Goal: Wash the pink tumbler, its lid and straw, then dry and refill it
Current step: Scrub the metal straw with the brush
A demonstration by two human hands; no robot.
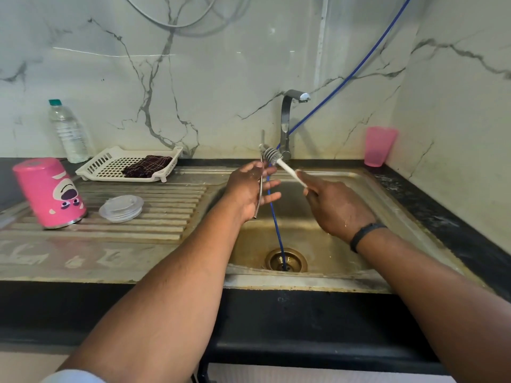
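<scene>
A clear plastic bottle point(69, 131) with a green cap stands at the back left of the bench point(442, 205). Beside it, a white slotted tray point(110, 164) holds a dark cloth point(146, 166). A translucent pink cup point(379, 146) sits in the right corner, and a blue hose point(276, 228) runs into the drain point(286, 259).

A home kitchen: steel sink point(359, 189), tap point(287, 123), marble-look wall tiles point(193, 78).

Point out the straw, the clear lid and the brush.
straw point(260, 189): head view, mid-shaft in the left hand.
clear lid point(121, 208): head view, its top face.
brush point(272, 156): head view, bristle head.
</scene>
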